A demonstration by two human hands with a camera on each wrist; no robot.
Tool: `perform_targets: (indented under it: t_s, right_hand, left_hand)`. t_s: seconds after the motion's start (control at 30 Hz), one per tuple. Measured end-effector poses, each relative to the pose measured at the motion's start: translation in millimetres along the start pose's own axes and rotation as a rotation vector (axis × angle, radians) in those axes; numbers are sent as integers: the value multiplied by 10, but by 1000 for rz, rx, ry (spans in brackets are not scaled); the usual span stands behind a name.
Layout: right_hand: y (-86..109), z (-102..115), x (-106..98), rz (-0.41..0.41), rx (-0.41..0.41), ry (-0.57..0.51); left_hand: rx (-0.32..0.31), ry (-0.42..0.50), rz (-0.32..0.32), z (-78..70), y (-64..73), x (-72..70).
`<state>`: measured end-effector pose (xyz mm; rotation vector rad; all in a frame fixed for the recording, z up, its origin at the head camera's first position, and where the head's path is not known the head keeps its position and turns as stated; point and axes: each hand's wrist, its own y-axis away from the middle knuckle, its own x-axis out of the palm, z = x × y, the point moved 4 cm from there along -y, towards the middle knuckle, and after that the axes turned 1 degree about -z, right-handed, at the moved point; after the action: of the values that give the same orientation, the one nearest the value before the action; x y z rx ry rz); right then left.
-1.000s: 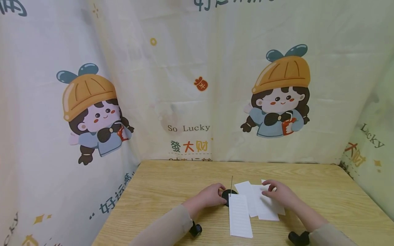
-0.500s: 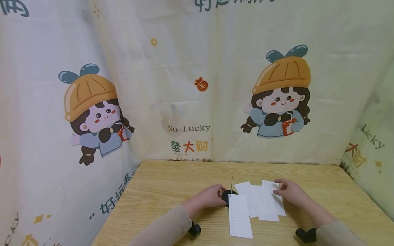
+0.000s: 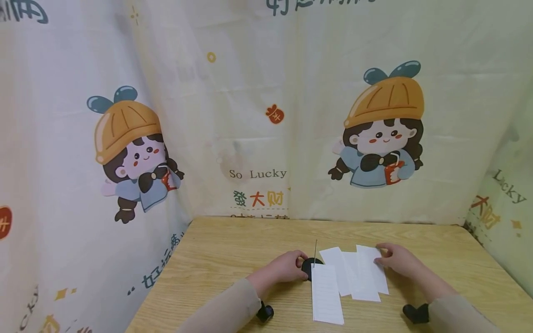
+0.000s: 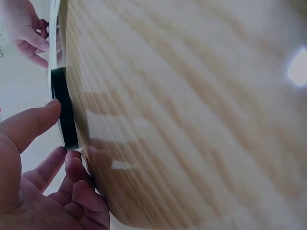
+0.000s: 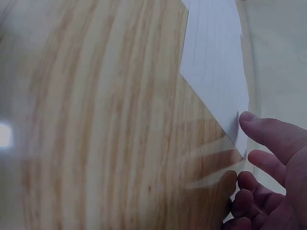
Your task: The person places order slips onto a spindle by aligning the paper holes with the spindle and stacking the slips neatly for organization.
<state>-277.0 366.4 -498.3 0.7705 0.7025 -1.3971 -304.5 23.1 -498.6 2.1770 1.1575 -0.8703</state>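
Observation:
In the head view, my left hand (image 3: 287, 267) holds the left side of a black round base (image 3: 307, 269) with a thin upright metal spike (image 3: 315, 249). The left wrist view has thumb and fingers on opposite sides of that base (image 4: 66, 110). A lined white paper slip (image 3: 327, 296) lies at the spike's foot, its top end overlapping the base. Right of it, several white slips (image 3: 361, 277) overlap in a fan. At the upper right corner of the rightmost slip is my right hand (image 3: 399, 261); its thumb meets the paper edge (image 5: 216, 67) in the right wrist view, fingers loosely bent.
Everything lies on a wood-grain table (image 3: 233, 249). Behind and beside it hang pale printed curtains (image 3: 250, 138) with cartoon figures. Black wrist devices sit at the left cuff (image 3: 264, 312) and the right cuff (image 3: 416, 313).
My right hand has moved right, from over the fanned slips to the rightmost slip's upper corner. The left hand stays at the base. The head view has shifted slightly.

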Motion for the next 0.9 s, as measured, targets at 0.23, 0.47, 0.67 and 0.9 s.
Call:
perform_targets:
  t_s: [0.23, 0.47, 0.67, 0.9]
  right_hand:
    - [-30, 6, -14, 22, -14, 43]
    - [-26, 31, 1, 19, -13, 44]
    - [-4, 29, 24, -2, -22, 11]
    - [31, -2, 44, -18, -3, -61]
  left_hand:
    - [-4, -2, -5, -6, 3, -5]
    - [-9, 3, -3, -15, 11, -3]
    - [-7, -3, -4, 1, 4, 7]
    - [-6, -9, -6, -2, 2, 16]
